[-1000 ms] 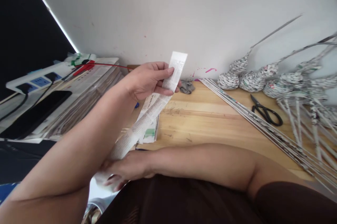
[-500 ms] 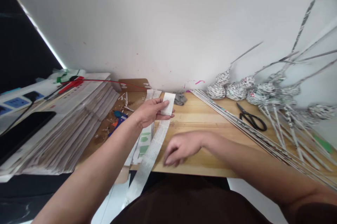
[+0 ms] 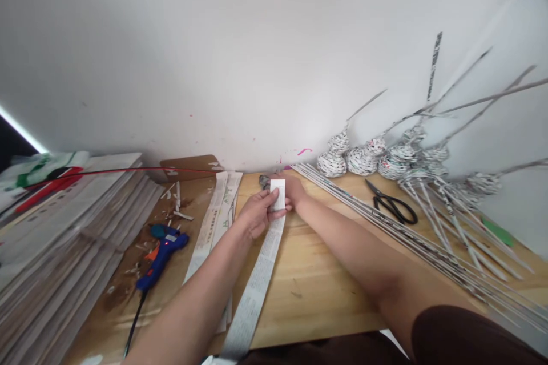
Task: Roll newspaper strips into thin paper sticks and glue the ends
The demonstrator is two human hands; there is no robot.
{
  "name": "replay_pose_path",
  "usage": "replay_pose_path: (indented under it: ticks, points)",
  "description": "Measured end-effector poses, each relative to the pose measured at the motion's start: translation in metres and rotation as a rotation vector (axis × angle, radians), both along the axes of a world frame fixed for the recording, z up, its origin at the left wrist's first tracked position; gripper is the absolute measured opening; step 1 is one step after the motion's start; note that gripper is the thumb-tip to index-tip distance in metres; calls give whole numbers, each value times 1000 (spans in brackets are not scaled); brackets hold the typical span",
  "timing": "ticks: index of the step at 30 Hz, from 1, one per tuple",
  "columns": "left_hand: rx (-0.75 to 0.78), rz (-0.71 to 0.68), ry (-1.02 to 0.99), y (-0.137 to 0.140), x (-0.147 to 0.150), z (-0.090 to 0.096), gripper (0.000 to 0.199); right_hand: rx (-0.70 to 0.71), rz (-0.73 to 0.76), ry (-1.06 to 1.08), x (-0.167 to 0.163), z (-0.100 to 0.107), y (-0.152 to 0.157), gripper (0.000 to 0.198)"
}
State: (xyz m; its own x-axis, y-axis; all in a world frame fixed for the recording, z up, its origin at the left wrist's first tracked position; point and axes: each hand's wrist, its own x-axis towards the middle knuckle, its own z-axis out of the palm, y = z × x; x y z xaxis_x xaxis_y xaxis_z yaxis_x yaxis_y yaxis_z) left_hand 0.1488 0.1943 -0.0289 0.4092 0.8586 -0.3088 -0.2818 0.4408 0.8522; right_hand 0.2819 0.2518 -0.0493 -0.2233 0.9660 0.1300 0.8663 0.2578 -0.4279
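Pinched in my left hand is the upper end of a long newspaper strip, thumb in front and fingers behind. From there the strip hangs toward me, over the table's front edge. My right hand reaches to the back of the table, just beyond the strip's end and close to a crumpled grey cloth. Its fingers are mostly hidden behind the strip and my left fingertips, so whether it grips the cloth does not show. More printed paper strips lie left of my left hand.
A blue glue gun lies on a stained brown board, beside a tall stack of newspapers. To the right are thin rolled paper sticks, black-handled scissors and several woven paper gourd shapes against the wall.
My right hand has moved from near the table's front to the back, behind the strip. My left hand still holds the strip. The view has shifted, showing the whole glue gun.
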Motion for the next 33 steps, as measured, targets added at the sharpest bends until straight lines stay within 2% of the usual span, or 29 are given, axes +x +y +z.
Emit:
replay_pose_path:
  ticks: [2,6,8,9,10,12,14,16,19,23,33]
  points:
    - [0,3,-9,3,-2,-8,19,12,-13,40,2,-2,1,37]
    - [56,28,-41,3,-6,-19,18,63,-41,137,18,1,-8,59]
    - [88,51,-63,2,-6,-20,17,68,-88,305,29,3,-17,44]
    - [97,62,-69,2,-6,-21,17,41,-119,420,34,4,-21,34]
    - [101,70,-70,2,-5,-21,18,3,-148,518,37,3,-26,34]
    - [107,80,-61,1,-5,-20,21,-103,-181,663,41,0,-35,49]
    - [116,88,-40,0,-4,-20,26,-205,-187,763,41,-4,-42,54]
    - [124,103,-11,0,-5,-20,32,-290,-157,903,40,-6,-47,53]
    - [138,118,31,0,-6,-20,35,-345,1,1045,39,-2,-50,48]
    - [185,104,84,0,-6,-19,35,-392,205,1031,38,7,-53,44]
    - [279,111,198,-4,-6,-18,40,-376,198,995,32,13,-59,37]
